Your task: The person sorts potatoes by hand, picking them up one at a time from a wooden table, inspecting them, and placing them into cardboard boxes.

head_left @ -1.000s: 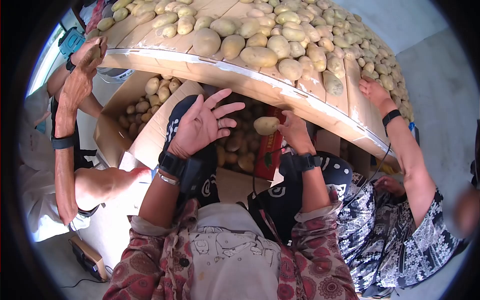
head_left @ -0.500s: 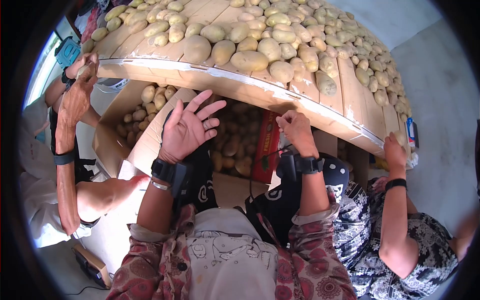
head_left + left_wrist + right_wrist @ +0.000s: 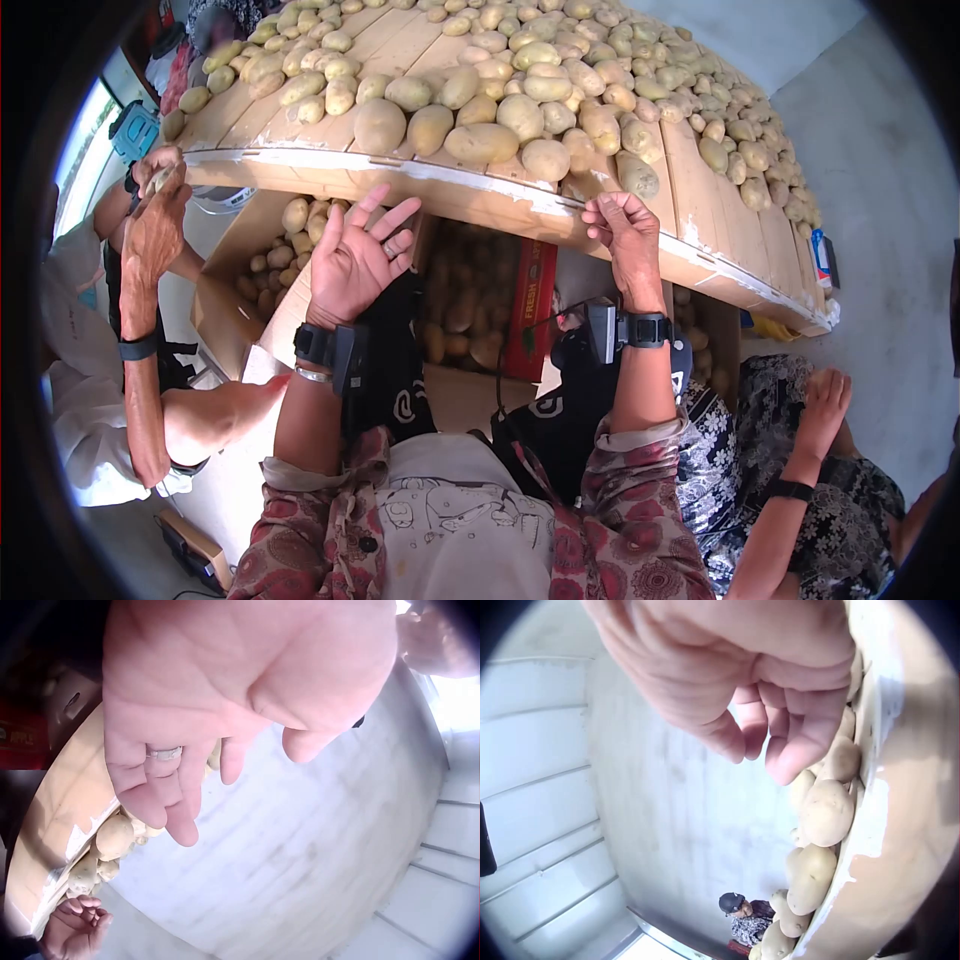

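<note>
My left hand is held palm up in front of the table, fingers spread and nothing in it. A ring shows on one finger in the left wrist view. My right hand hovers at the table's front edge, fingers loosely bent. In the right wrist view a gap shows between thumb and fingertips, with no object there. Closest to its fingertips is a greenish potato lying near the edge. Several larger potatoes, such as a pale one, lie along the same edge.
Many potatoes cover the cardboard-topped table. Beneath it stand a cardboard box of potatoes and a red-sided box beside more potatoes. A person's hands are at the left; another person's hand is at the right.
A potato was in my right hand a second ago; half a second later it was gone. That hand has moved right to the table edge. The right-hand person's arm has drawn back from the table.
</note>
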The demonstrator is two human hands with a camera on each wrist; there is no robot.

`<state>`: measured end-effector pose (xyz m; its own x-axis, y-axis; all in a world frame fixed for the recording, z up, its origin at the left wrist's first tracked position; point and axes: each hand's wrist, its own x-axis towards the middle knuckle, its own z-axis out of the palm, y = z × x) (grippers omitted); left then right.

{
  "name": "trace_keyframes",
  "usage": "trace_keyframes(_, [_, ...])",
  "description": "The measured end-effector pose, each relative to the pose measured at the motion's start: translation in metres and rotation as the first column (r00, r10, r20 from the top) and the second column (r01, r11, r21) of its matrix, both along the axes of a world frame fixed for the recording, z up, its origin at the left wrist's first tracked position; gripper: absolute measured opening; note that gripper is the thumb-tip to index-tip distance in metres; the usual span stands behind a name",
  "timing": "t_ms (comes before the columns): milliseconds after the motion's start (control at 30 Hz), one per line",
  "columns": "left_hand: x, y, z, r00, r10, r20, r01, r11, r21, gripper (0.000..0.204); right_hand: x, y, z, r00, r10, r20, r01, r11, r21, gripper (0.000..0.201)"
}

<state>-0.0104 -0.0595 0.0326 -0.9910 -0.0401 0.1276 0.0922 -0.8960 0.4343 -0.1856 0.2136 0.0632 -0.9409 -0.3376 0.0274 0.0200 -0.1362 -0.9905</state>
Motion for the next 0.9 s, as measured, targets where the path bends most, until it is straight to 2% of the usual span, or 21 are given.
trace_keyframes(133, [-0.015,-0.008,0.001,0.998,0.047,0.042,-0.045,0.998,-0.051,0.052,-0.019,0.0,0.008,0.997,-0.073,0.005,0.073,0.991,-0.113,0.009])
trace_keyframes(233, [-0.026,-0.011,0.001,0.999,0.039,0.012,-0.037,0.994,-0.106,0.049,-0.032,-0.009,0.011,0.995,-0.056,-0.081,0.049,0.995,-0.086,0.006])
trace_keyframes(300, [-0.032,-0.013,0.0,0.997,0.06,0.039,-0.056,0.994,-0.097,0.047,-0.037,-0.017,0.01,0.971,-0.03,-0.239,0.031,1.0,0.001,0.005])
trace_keyframes(333, [-0.035,-0.015,0.001,0.996,0.073,0.059,-0.068,0.994,-0.084,0.048,-0.039,-0.024,0.01,0.95,-0.007,-0.312,0.035,0.996,0.086,0.016])
trace_keyframes(367, [-0.038,-0.018,0.001,0.993,0.089,0.081,-0.083,0.994,-0.074,0.048,-0.04,-0.028,0.011,0.948,-0.011,-0.318,0.037,0.996,0.076,0.016])
trace_keyframes(400, [-0.042,-0.02,-0.001,0.99,0.104,0.091,-0.097,0.992,-0.084,0.047,-0.034,-0.034,0.019,0.897,0.043,-0.44,0.11,0.942,0.317,0.023])
trace_keyframes(433, [-0.045,-0.023,-0.002,0.991,0.104,0.085,-0.096,0.991,-0.092,0.047,-0.032,-0.038,0.025,0.835,0.126,-0.535,0.212,0.825,0.524,0.031])
trace_keyframes(467, [-0.049,-0.025,-0.002,0.989,0.104,0.103,-0.094,0.991,-0.099,0.046,-0.043,-0.043,0.015,0.748,0.196,-0.634,0.197,0.846,0.495,0.047])
trace_keyframes(500, [-0.052,-0.025,-0.001,0.987,0.104,0.122,-0.091,0.99,-0.104,0.046,-0.047,-0.047,0.01,0.745,0.189,-0.639,0.203,0.849,0.488,0.047])
trace_keyframes(567, [-0.057,-0.026,0.0,0.981,0.122,0.153,-0.1,0.985,-0.143,0.045,-0.051,-0.056,0.001,0.629,0.322,-0.708,0.389,0.657,0.645,0.051])
trace_keyframes(600, [-0.061,-0.028,0.001,0.981,0.117,0.157,-0.084,0.975,-0.204,0.045,-0.052,-0.059,0.004,0.665,0.414,-0.621,0.331,0.582,0.742,0.056])
trace_keyframes(633, [-0.065,-0.029,0.002,0.981,0.111,0.16,-0.066,0.963,-0.263,0.044,-0.052,-0.063,0.007,0.664,0.406,-0.628,0.336,0.588,0.736,0.056])
trace_keyframes(700, [-0.073,-0.026,0.001,0.965,0.159,0.21,-0.091,0.949,-0.302,0.042,-0.051,-0.067,0.01,0.698,0.466,-0.544,0.333,0.462,0.822,0.056])
trace_keyframes(767, [-0.078,-0.029,-0.006,0.925,0.264,0.273,-0.106,0.87,-0.482,0.038,-0.051,-0.069,0.004,0.689,0.461,-0.559,0.356,0.456,0.816,0.056])
trace_keyframes(800, [-0.078,-0.02,0.007,0.9,0.319,0.297,-0.138,0.855,-0.499,0.03,-0.051,-0.071,0.002,0.676,0.449,-0.584,0.362,0.487,0.795,0.056])
trace_keyframes(833, [-0.079,-0.02,0.004,0.9,0.321,0.296,-0.139,0.854,-0.502,0.03,-0.053,-0.072,0.002,0.659,0.436,-0.613,0.375,0.516,0.77,0.055])
trace_keyframes(900, [-0.084,-0.018,-0.005,0.818,0.523,0.241,-0.151,0.599,-0.786,0.02,-0.05,-0.069,0.003,0.642,0.423,-0.639,0.396,0.531,0.749,0.054])
